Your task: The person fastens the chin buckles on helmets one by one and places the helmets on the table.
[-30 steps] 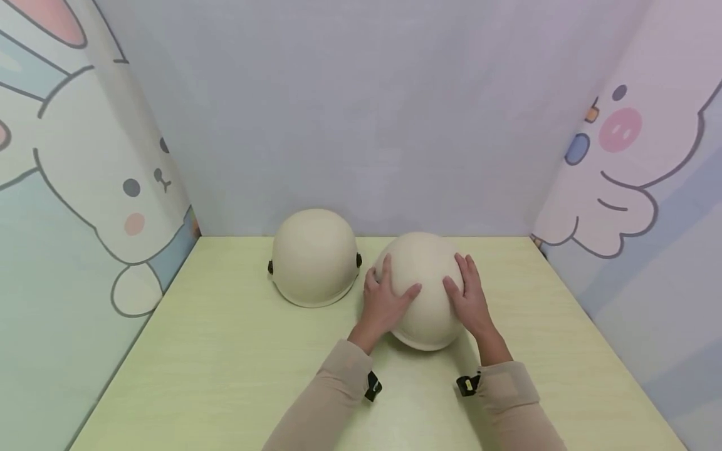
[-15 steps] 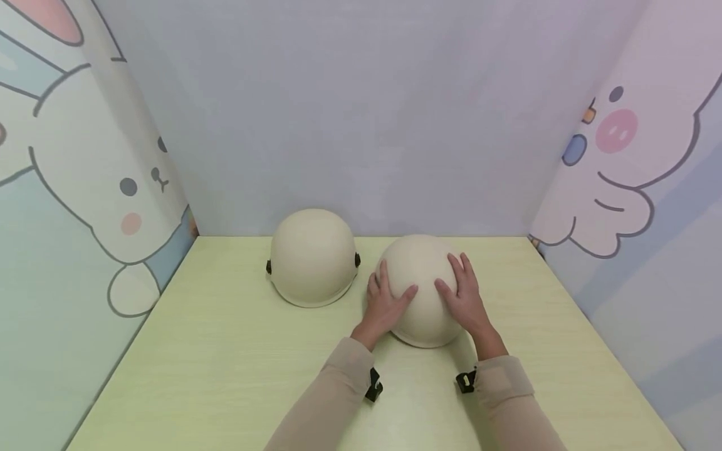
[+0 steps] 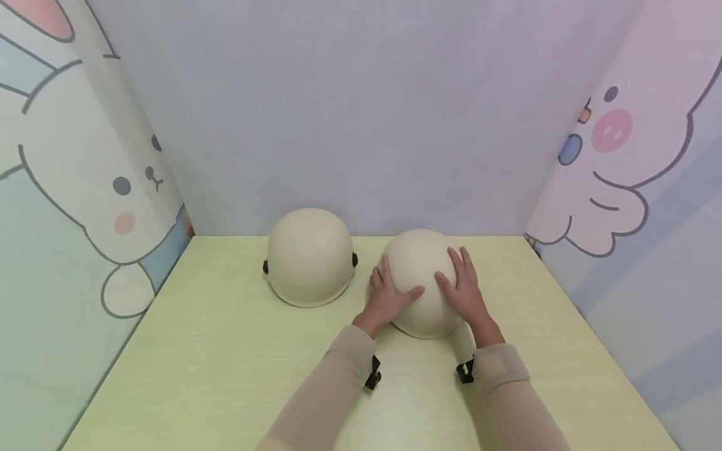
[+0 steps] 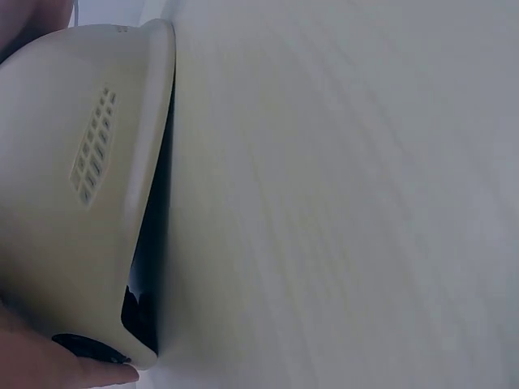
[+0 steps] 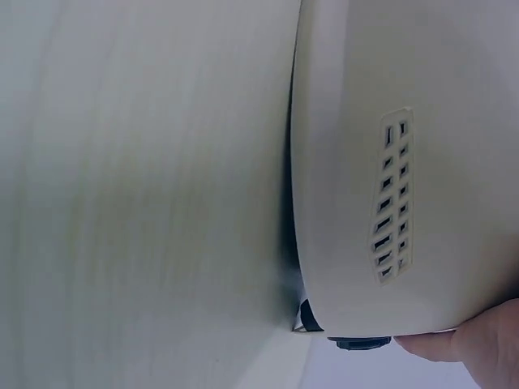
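Note:
Both hands grip the cream helmet [image 3: 422,260] on the right of the table in the head view. My left hand [image 3: 386,299] lies along its left side, and my right hand [image 3: 465,294] holds its right side. The thumbs point toward each other across the dome. In the left wrist view the helmet's slotted vent [image 4: 95,150] shows above a rim with a dark gap beneath it. The right wrist view shows another vent [image 5: 393,198], and a black fitting [image 5: 362,343] beside a finger. The helmet's inside is hidden.
A second cream helmet [image 3: 310,257], with black fittings on its sides, sits dome up to the left. The pale yellow-green table [image 3: 225,376] meets a plain grey backdrop [image 3: 361,125]. Cartoon-printed panels stand on the left and right.
The held helmet and both hands have shifted slightly away, toward the back of the table. The right hand has moved a little inward on the dome. The head view has shifted slightly.

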Demonstrator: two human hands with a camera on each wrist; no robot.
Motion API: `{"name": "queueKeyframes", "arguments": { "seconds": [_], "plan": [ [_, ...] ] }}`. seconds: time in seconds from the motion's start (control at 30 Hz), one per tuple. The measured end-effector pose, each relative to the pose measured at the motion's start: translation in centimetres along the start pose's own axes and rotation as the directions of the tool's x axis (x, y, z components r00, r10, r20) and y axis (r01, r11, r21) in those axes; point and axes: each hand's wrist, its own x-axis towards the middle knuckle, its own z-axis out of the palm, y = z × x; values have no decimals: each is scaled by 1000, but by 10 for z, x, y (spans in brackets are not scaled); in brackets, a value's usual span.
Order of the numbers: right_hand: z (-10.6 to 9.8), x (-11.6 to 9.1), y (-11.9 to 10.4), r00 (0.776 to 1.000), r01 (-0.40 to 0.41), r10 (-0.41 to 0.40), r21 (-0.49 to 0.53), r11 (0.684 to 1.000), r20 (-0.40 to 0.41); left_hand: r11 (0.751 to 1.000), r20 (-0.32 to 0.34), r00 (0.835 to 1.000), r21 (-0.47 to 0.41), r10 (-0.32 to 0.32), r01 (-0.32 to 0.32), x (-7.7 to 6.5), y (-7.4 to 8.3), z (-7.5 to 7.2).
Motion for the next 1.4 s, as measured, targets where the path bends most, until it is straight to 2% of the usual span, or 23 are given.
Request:
{"name": "queueKeyframes", "arguments": {
  "seconds": [0.2,0.4,0.67,0.8,1.13,1.4],
  "plan": [
    [-2,5,4,1000,5,-5,6,1000,-11,1000,14,1000,24,-2,2,7,3,1],
    [-3,7,10,999,-7,8,18,1000,-34,999,66,998,42,5,-8,15,7,2],
    [-2,14,17,998,-20,20,2,1000,-64,995,39,999,95,25,-29,27,1,10],
    [-2,17,21,996,-24,24,-4,1000,-89,995,37,999,90,29,-32,32,1,14],
    [1,25,20,994,-48,48,3,999,-103,991,31,998,125,48,-51,41,1,12],
    [-1,28,27,989,-44,41,-13,999,-145,992,54,997,107,53,-59,46,4,16]
  ]
}}
